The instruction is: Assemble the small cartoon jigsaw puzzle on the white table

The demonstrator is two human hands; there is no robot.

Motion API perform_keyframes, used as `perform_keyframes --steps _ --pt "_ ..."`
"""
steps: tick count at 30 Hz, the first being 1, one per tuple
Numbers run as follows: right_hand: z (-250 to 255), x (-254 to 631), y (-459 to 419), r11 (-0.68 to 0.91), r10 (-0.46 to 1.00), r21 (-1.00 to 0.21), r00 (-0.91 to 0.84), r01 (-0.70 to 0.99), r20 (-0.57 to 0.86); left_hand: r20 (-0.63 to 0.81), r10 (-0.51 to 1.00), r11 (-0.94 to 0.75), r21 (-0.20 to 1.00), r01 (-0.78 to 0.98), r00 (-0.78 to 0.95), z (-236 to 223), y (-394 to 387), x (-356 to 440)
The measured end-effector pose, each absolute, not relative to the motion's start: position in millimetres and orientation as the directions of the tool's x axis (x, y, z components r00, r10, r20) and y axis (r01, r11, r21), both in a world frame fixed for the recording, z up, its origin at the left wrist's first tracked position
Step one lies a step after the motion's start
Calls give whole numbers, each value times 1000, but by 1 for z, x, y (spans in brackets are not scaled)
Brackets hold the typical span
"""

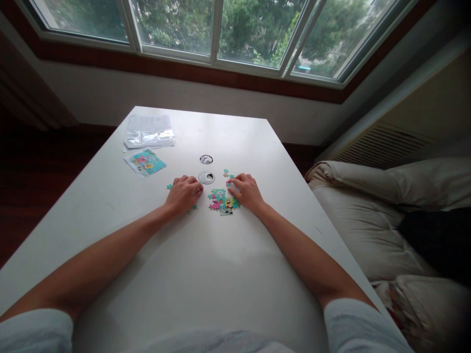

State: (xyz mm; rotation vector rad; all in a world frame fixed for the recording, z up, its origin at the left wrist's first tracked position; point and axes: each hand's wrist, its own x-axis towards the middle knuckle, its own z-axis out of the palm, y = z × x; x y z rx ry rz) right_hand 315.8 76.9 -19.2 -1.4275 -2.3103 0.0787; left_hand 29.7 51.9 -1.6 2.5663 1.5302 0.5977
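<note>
A partly joined jigsaw puzzle (217, 202) with cartoon figures in teal, pink and yellow lies on the white table between my hands. My left hand (183, 195) rests to its left, fingers curled down and drawn together; what they hold, if anything, is too small to make out. Loose teal puzzle pieces (169, 186) peek out around that hand. At the puzzle's upper right edge is my right hand (248, 192), thumb and index finger apart, the fingertips by a small pink-and-teal piece. A few more loose pieces (226, 173) lie just beyond it.
Two round black-and-white discs (206, 160) sit beyond the puzzle. A colourful picture card (146, 162) and a clear plastic packet with paper (149, 131) lie at the table's far left. A beige sofa (353, 225) stands along the right side, and windows (257, 29) are ahead.
</note>
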Motion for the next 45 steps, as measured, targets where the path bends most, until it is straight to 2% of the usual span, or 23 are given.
perform_keyframes --steps 7,11,15,19,24,27,32,36,41,45 --pt "-19 311 75 459 871 -285 -363 842 331 276 862 -494 277 824 424 1 49 33" --pt "-19 310 76 425 895 -339 -333 839 299 275 862 -493 268 828 425 2 49 34" --pt "-15 308 74 441 888 -420 -320 793 329 281 861 -493 261 830 423 2 48 34" --pt "-10 304 70 410 912 -666 -284 623 296 288 857 -500 271 823 427 2 47 34" --pt "-7 296 64 267 941 -921 -282 283 187 312 847 -523 338 782 431 2 45 41" --pt "-3 289 57 162 931 -981 -346 105 116 322 844 -533 408 741 430 3 40 49" --pt "6 280 48 71 928 -997 -366 -7 68 289 844 -535 518 667 453 9 29 61" --pt "7 277 45 69 923 -998 -380 -3 65 306 855 -518 560 647 420 11 28 63" --pt "0 279 46 135 930 -979 -361 150 73 349 879 -476 604 640 324 13 31 62" --pt "0 280 46 213 926 -941 -362 264 108 374 875 -478 573 665 307 14 30 62"
